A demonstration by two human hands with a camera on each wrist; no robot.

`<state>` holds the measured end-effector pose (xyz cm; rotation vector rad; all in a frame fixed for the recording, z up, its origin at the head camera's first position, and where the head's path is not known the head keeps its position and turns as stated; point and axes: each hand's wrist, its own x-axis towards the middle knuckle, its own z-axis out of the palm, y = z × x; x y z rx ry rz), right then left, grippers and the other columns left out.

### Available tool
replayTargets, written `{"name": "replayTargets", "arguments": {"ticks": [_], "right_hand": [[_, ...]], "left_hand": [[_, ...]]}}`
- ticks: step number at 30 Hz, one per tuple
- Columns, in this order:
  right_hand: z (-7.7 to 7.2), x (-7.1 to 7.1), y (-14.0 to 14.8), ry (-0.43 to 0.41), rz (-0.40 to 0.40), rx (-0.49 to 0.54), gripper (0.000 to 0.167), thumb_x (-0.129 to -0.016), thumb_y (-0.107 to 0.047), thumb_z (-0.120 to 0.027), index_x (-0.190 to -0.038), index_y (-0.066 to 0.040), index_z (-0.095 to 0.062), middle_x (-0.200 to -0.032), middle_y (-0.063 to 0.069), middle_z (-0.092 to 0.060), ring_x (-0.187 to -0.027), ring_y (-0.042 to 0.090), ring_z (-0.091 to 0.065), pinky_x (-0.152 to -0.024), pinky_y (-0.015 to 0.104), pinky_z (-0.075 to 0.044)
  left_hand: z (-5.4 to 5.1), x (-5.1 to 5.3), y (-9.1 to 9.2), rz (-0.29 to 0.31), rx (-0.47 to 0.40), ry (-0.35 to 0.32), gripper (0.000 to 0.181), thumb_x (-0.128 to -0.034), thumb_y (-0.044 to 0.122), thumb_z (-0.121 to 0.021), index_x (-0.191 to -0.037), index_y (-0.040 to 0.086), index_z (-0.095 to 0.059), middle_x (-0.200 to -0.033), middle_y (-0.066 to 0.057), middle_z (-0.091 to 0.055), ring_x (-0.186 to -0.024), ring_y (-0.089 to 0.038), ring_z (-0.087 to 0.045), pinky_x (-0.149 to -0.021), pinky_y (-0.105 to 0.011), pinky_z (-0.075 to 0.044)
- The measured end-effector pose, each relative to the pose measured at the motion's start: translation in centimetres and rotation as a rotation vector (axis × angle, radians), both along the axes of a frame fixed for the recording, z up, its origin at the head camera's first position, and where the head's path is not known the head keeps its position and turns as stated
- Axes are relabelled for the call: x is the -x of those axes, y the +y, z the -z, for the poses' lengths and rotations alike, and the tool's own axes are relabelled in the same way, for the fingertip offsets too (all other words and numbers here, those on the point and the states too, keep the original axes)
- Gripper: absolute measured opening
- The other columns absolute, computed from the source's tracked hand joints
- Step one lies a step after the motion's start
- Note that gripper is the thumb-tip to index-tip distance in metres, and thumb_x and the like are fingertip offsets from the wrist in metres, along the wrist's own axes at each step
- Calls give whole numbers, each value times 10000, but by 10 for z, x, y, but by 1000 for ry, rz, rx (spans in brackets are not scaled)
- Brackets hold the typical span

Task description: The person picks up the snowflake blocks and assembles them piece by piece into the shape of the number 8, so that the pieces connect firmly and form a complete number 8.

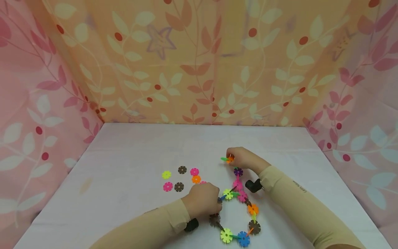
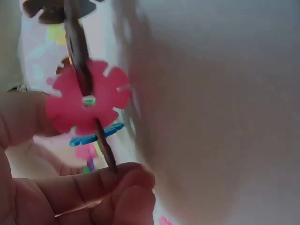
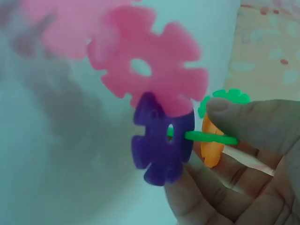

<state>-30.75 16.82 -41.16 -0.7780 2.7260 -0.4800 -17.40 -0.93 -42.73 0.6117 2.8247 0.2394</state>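
Observation:
Interlocking snowflake discs form a ring with a tail on the table; a yellow disc [image 1: 226, 236] and a blue disc [image 1: 244, 238] sit at its near side. At the ring's left side, my left hand [image 1: 203, 199] grips the chain. In the left wrist view its fingers curl by a brown disc [image 2: 106, 149] slotted into a pink disc [image 2: 110, 91]. My right hand [image 1: 244, 159] pinches the tail's far end, with thumb and fingers at an orange disc [image 3: 212, 150] joined to green discs. A purple disc [image 3: 157, 140] hangs beside those fingertips, linked to a pink disc [image 3: 173, 70].
Loose discs lie left of the ring: a yellow one [image 1: 166, 174], a brown one [image 1: 179, 187], a pink one [image 1: 168, 186], an orange one [image 1: 196, 179] and others. White cloth covers the table [image 1: 124, 145]. Patterned curtains [image 1: 199, 62] stand behind and at both sides.

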Motion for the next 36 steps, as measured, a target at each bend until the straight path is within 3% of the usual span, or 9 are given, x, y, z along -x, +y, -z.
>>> {"name": "replayTargets", "arguments": {"ticks": [6, 9, 12, 15, 21, 24, 31, 36], "right_hand": [[6, 2, 6, -62, 24, 4, 190, -803, -92, -665, -991, -89, -633, -918, 36, -611, -804, 191, -511, -795, 374, -450], [10, 2, 8, -100, 51, 13, 77, -827, -120, -647, -900, -101, -636, -826, 13, -585, -727, 164, -494, -696, 322, -448], [14, 0, 9, -128, 61, 37, 41, -848, -116, -621, -808, -106, -619, -733, 3, -543, -653, 146, -474, -599, 276, -414], [17, -1, 8, -125, 55, 49, 83, -848, -100, -617, -767, -117, -607, -703, -6, -524, -644, 143, -464, -586, 264, -396], [22, -3, 5, -65, 24, 45, 93, -827, -98, -641, -747, -139, -616, -727, -30, -547, -700, 144, -474, -650, 289, -411], [23, -3, 3, -32, -6, 53, 104, -822, -98, -646, -733, -143, -616, -712, -39, -540, -698, 137, -471, -654, 289, -410], [23, -4, 0, 83, -136, 102, 50, -818, -94, -645, -775, -120, -643, -736, -53, -518, -688, 112, -449, -654, 265, -402], [23, -5, -3, 160, -212, 136, 42, -835, -103, -634, -812, -95, -668, -774, -63, -553, -703, 92, -485, -686, 270, -441]], "left_hand": [[-5, 10, -18, 2, -24, 6, 231, -764, 252, -659, -630, 170, -490, -542, 54, -458, -479, -103, -435, -400, -274, -343], [-7, 17, -27, -7, -77, -20, 194, -768, 241, -679, -669, 169, -528, -566, 65, -475, -507, -92, -457, -437, -262, -364], [-10, 29, -38, -36, -166, -99, 151, -779, 285, -692, -758, 167, -600, -627, 82, -522, -551, -81, -484, -489, -256, -397], [-11, 48, -56, -100, -228, -150, 200, -786, 324, -697, -859, 149, -635, -723, 65, -571, -580, -105, -492, -526, -274, -423], [-6, 86, -95, -305, -205, -87, 191, -761, 160, -721, -897, 73, -620, -788, -13, -601, -682, -166, -512, -624, -306, -441], [0, 98, -103, -349, -188, -110, 212, -723, 132, -753, -844, 62, -595, -759, -23, -583, -682, -179, -512, -591, -293, -432], [7, 106, -104, -351, -180, -132, 267, -676, 138, -791, -711, 84, -532, -675, -22, -538, -623, -168, -488, -528, -257, -391], [5, 105, -99, -373, -252, -119, 219, -705, 123, -767, -714, 83, -551, -681, -20, -550, -639, -172, -492, -546, -256, -397]]}}
